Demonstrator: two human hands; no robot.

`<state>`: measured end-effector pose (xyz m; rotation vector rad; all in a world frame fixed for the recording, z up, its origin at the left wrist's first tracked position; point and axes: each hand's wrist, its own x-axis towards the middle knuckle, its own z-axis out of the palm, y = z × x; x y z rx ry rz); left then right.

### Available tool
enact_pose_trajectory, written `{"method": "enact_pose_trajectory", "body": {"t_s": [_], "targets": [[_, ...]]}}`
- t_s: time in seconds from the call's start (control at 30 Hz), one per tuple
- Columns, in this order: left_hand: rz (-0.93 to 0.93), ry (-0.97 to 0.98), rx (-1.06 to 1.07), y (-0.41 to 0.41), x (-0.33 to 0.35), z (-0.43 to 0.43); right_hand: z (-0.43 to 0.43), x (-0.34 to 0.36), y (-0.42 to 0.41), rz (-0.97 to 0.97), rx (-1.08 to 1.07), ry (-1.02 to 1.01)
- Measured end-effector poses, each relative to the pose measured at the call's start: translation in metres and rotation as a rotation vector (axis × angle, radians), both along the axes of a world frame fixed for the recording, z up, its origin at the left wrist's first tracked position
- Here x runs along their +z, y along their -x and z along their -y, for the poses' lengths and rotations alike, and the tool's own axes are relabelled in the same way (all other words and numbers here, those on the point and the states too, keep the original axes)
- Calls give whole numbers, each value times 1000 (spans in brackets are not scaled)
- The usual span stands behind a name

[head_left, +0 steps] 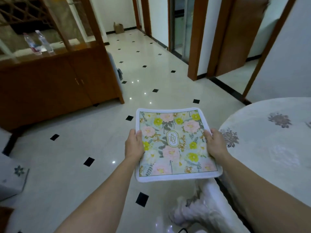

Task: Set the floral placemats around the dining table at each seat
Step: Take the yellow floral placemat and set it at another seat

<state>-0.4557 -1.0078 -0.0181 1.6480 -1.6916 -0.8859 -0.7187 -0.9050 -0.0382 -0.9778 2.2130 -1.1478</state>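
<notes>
I hold a floral placemat (175, 143) flat in front of me, above the tiled floor. It is square with a white border, pink and yellow flowers and an oval label in the middle. My left hand (134, 143) grips its left edge and my right hand (214, 143) grips its right edge, thumbs on top. To my right is the round dining table (269, 148), covered with a white cloth bearing grey flower motifs. The placemat hangs just left of the table's rim, not touching it. I cannot tell whether more mats lie stacked under it.
A white carved chair back (198, 211) stands below the placemat beside the table. A wooden cabinet (55, 84) with two plastic bottles (38, 42) on it fills the left. Another white seat (11, 179) sits at the far left. Door frames and a cardboard box (118, 27) lie ahead.
</notes>
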Motion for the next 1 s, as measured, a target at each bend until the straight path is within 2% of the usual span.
{"method": "enact_pose_trajectory", "body": {"t_s": [0.3, 0.57, 0.7, 0.8, 1.0], "targets": [[-1, -33, -391, 166, -7, 41, -55, -9, 106, 32, -381, 0], [20, -97, -899, 327, -36, -9, -177, -28, 150, 44, -868, -84], [56, -90, -1144, 375, -50, -43, -225, -43, 143, 67, -1072, -150], [88, -171, -1270, 403, -60, -50, -244, -55, 140, 108, -1162, -188], [145, -371, -1369, 442, -89, -48, -250, -82, 153, 181, -1249, -223]]}}
